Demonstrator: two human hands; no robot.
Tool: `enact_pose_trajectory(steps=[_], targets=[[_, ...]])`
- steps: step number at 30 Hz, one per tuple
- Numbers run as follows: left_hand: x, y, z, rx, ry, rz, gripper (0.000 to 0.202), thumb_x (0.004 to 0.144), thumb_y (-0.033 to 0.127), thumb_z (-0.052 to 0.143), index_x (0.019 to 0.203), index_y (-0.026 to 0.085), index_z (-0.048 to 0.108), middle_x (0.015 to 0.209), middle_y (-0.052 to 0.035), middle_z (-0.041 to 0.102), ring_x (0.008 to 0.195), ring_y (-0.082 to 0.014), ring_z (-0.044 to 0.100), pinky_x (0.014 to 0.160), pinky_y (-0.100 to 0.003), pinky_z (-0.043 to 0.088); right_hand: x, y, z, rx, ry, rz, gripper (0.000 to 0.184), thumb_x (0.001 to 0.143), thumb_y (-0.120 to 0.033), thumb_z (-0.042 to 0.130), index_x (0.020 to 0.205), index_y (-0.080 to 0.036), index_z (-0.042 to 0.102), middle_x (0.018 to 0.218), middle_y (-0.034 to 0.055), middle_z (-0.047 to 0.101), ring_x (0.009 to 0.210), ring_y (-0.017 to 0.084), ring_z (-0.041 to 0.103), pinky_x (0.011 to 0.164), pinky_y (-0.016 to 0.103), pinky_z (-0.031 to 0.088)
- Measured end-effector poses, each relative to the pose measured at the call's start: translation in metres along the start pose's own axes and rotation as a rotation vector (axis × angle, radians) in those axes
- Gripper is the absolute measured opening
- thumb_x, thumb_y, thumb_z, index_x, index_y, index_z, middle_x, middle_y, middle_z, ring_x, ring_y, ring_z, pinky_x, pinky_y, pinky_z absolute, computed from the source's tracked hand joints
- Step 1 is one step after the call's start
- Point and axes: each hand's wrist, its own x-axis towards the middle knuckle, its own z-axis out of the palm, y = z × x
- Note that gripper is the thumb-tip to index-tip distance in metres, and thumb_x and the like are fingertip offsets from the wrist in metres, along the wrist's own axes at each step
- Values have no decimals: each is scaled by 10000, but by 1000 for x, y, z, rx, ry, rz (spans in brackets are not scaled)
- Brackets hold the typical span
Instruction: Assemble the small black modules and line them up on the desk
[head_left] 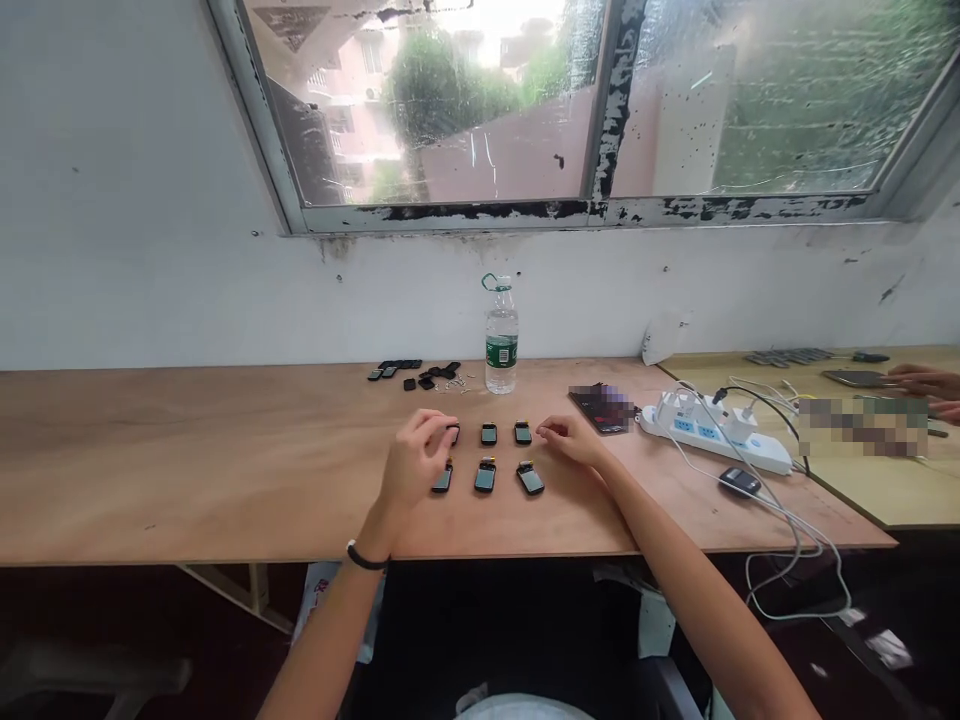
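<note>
Several small black devices with grey screens lie in two rows on the wooden table. My left hand (417, 455), a dark band on its wrist, bends its fingers and thumb around the left device of the far row (454, 434), partly covering it. Below those fingers is the near row's left device (443, 478). The middle devices are one in the far row (489, 434) and one in the near row (485, 476). My right hand (570, 439) has its fingertips drawn together just right of the far-right device (523, 433); anything between them is hidden. The near-right device (530, 479) lies tilted.
Dark small parts (439, 374) lie at the back, left of a water bottle (501, 345). A phone-like dark slab (602, 408), a white power strip (716, 433) with cables and a black gadget (740, 482) are at right. Another person's hands (926, 382) are at the far right.
</note>
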Motion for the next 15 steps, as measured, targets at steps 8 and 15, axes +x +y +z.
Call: enact_pose_trajectory(steps=[8,15], targets=[[0,-50,-14,59,23,-191,173,963,316,613,1000,211,744,1061,-58,727,905,-184,684,751,-285,543,-1,5,2,17,47,-22,434,927,-532,593,902,-136,768,939,143,759,817,252,658,748,360,501],[19,-91,14,337,-346,-374,193,910,351,698,815,185,723,963,-80,709,894,-220,672,771,-300,481,33,-38,21,-58,62,-170,424,981,-512,523,896,-162,747,836,98,715,720,206,560,658,324,428]])
